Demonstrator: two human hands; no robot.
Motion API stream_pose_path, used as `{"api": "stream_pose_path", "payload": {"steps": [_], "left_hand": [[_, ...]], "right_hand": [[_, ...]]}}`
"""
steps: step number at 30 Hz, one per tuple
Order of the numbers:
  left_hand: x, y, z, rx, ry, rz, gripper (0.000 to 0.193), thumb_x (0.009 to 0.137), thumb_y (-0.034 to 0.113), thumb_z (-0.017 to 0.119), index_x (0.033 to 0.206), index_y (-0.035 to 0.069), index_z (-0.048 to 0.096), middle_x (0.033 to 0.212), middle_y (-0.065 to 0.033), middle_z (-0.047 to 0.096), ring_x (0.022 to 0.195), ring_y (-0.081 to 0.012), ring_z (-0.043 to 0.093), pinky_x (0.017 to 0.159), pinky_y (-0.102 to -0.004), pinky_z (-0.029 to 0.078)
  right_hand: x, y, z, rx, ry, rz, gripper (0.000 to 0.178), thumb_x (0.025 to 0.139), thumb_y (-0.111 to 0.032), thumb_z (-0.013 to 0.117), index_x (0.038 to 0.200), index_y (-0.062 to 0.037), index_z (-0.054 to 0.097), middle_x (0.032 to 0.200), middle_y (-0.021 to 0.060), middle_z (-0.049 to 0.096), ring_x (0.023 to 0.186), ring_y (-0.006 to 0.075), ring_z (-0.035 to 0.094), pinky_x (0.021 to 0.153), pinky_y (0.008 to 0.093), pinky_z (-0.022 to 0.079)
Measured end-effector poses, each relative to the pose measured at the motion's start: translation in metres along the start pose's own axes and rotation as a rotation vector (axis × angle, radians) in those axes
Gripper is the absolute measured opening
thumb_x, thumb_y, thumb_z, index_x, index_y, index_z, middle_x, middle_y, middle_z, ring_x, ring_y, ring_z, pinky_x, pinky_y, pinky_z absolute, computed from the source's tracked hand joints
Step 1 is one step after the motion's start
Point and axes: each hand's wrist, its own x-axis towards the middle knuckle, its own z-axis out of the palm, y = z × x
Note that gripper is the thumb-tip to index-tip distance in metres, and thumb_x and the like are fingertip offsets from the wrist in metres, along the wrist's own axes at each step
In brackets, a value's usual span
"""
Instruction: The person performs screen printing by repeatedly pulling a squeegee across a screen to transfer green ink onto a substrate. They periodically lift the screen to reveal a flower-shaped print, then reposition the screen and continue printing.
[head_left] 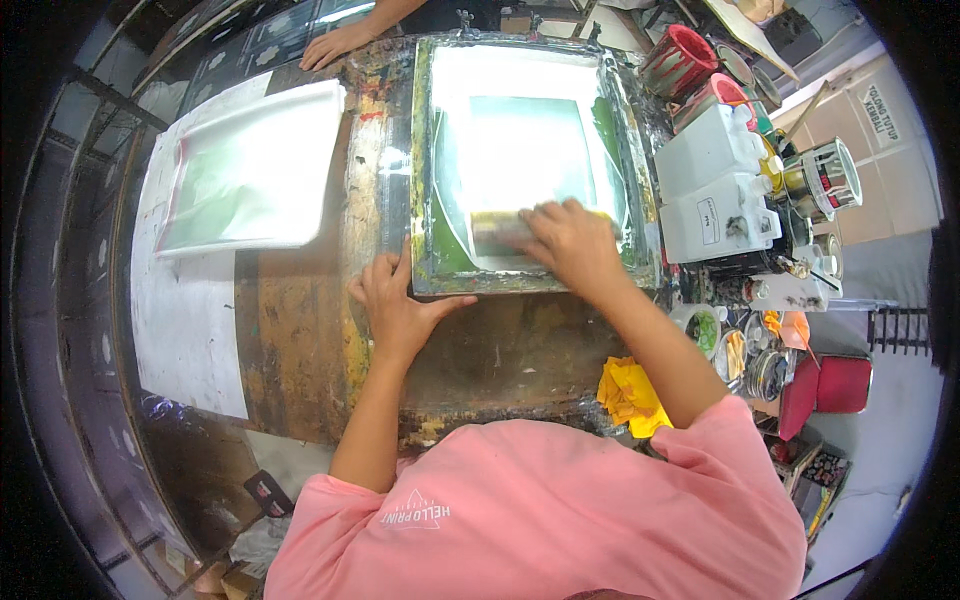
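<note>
My right hand [574, 246] is closed on a squeegee [490, 229], slightly blurred, lying crosswise near the close end of a screen-printing frame [423, 235]. Inside that frame, the mesh has a pale, bright middle with green areas [447, 238] along its sides. At the frame's near left corner rests my left hand [392, 305], fingers spread. Its thumb lies along the near edge and its fingers reach up the left side. The squeegee's right part is mostly hidden behind my right hand.
White sheets [255, 170] with a green tint lie on the stained table [290, 340] at left. Another person's hand [338, 45] rests at the far edge. Paint cans [680, 60] and white jugs [710, 155] crowd the right side. A yellow cloth [632, 393] lies near my right forearm.
</note>
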Motion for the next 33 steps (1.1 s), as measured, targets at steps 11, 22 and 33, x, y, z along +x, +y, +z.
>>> {"api": "stream_pose_path", "payload": {"steps": [11,22,33], "left_hand": [[0.005,-0.002,0.001,-0.028,0.088,0.074,0.119,0.049,0.069,0.091,0.146,0.007,0.059,0.103,-0.0061,0.058,0.103,-0.0249,0.052,0.1,-0.0457,0.028],[0.0,-0.005,0.005,-0.066,0.105,0.108,0.116,0.057,0.068,0.089,0.147,0.002,0.055,0.087,-0.0076,0.063,0.081,-0.0233,0.053,0.089,-0.0404,0.033],[0.001,0.004,0.001,-0.204,0.165,0.057,0.106,0.066,0.058,0.091,0.146,0.0,0.054,0.101,-0.0139,0.067,0.094,-0.0286,0.059,0.095,-0.0434,0.04]], "right_hand": [[0.176,0.126,0.009,0.002,-0.204,0.002,0.056,0.095,-0.064,0.057,0.113,-0.0137,0.075,0.1,0.0123,0.076,0.098,0.0339,0.071,0.08,0.0497,0.056],[0.127,0.101,0.032,-0.112,0.052,0.001,0.043,0.097,-0.056,0.058,0.112,-0.0179,0.071,0.098,0.0066,0.069,0.094,0.0277,0.069,0.073,0.0447,0.057],[-0.018,-0.028,-0.062,-0.008,-0.014,0.047,0.036,0.094,-0.042,0.067,0.102,-0.0074,0.063,0.095,0.0102,0.065,0.093,0.0299,0.066,0.073,0.043,0.056]]}}
